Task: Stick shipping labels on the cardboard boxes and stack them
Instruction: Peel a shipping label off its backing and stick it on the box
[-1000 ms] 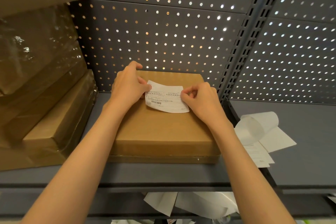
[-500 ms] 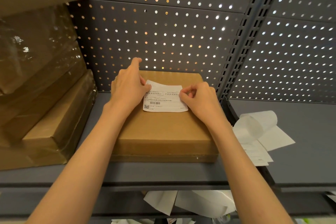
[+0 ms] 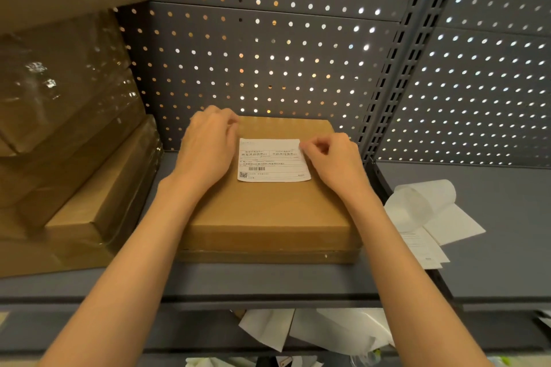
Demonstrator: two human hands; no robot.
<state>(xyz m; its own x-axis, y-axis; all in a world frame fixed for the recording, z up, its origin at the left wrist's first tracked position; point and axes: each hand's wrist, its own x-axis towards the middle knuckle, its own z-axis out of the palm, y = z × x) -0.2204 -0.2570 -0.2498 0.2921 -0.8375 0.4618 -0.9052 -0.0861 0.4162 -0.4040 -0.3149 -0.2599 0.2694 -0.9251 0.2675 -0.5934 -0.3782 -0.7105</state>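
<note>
Head view: cardboard box (image 3: 268,217) is sitting at frame centre on the grey shelf (image 3: 268,280), stacked on a second, flatter box (image 3: 268,256) whose edge is showing underneath. Shipping label (image 3: 272,159) is lying flat on the upper half of the box top, barcode and QR at its lower left. Left hand (image 3: 208,149) is resting on the box just left of the label, fingers blurred, so can't tell if they're flat or curled. Right hand (image 3: 331,158) is sitting at the label's right edge, fingers curled in, thumb and forefinger looking like they're pinching the upper right corner. Plastic-wrapped boxes (image 3: 68,128) are piling up at frame left. Backing paper (image 3: 426,211) is lying curled at right on the neighbouring shelf. Perforated grey panel (image 3: 268,53) is running behind everything.
</note>
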